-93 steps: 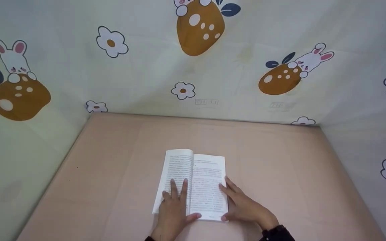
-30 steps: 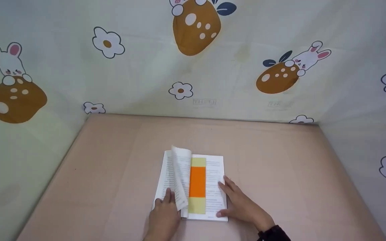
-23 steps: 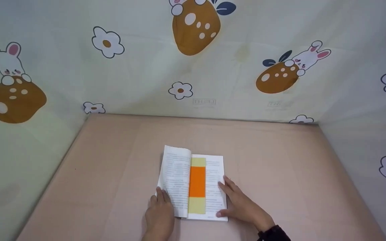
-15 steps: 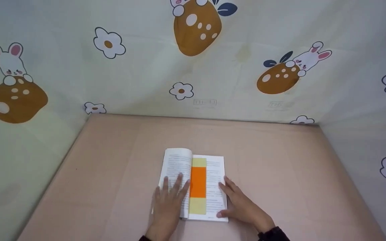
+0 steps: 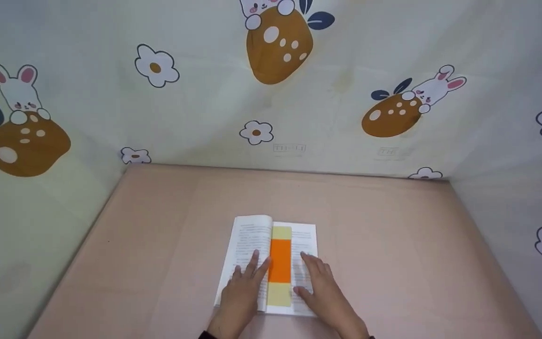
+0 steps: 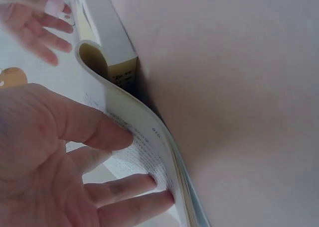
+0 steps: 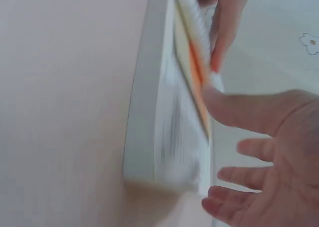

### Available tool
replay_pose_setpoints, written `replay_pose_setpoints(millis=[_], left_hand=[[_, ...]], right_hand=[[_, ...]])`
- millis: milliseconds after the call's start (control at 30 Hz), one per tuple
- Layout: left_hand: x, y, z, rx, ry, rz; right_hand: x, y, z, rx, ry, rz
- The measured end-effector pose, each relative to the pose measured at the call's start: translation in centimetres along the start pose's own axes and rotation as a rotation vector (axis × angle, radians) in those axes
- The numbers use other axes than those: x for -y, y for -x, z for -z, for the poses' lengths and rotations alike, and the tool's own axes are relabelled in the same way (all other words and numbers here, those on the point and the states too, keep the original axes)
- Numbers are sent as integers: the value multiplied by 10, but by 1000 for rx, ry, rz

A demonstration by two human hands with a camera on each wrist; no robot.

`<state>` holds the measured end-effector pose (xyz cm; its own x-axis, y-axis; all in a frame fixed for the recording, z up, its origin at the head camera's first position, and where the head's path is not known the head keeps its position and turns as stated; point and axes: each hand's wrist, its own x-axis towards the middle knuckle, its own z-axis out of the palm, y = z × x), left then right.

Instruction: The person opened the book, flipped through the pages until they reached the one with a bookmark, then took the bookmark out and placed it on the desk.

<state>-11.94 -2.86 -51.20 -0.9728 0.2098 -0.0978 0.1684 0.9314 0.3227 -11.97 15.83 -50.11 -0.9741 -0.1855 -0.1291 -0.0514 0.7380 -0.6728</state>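
An open book (image 5: 247, 233) lies on the table, its left pages curving up at the spine. Along the spine on the right page is a flat strip, perhaps a bookmark (image 5: 281, 260), orange in the middle with pale yellow ends. My left hand (image 5: 242, 294) rests on the left page with its fingers spread and nearly straight. Over the right page is my right hand (image 5: 323, 294), fingers extended and thumb pointing at the strip's right edge. In the blurred right wrist view the thumb (image 7: 244, 110) appears beside the strip; I cannot tell whether it touches.
The pinkish-beige tabletop (image 5: 172, 226) surrounds the book. Pale fabric walls (image 5: 195, 117) printed with rabbits, brown fruit and flowers enclose its back and both sides.
Left pages were turned, uncovering the orange-and-yellow strip, and the left hand flattened onto the left page. The right hand has left the book's right edge and moved inward over the right page.
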Motion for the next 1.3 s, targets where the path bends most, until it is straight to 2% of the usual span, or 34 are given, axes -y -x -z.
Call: replay_pose_setpoints(millis=[100,200,400,600,700,800,1033,1300], left_hand=[[0,0,0,4,31,14],[1,0,0,5,47,21],[5,0,1,24,65,23],[5,0,-2,3,67,8],[6,0,-2,-1,59,-17],[7,0,-1,11,76,-36],[9,3,-1,21,124,-76],[11,2,0,77,107,-65]], right_hand=[[9,2,-9,-54,-185,-11],[12,4,-17,-66,-357,-26],[10,7,-30,-68,-512,-78],[4,7,-45,18,-674,-100],[4,6,-52,0,-669,-108],[4,5,-53,-36,-620,-166],[-5,9,-41,-112,-514,-268],[-33,20,-12,-241,-366,-504]])
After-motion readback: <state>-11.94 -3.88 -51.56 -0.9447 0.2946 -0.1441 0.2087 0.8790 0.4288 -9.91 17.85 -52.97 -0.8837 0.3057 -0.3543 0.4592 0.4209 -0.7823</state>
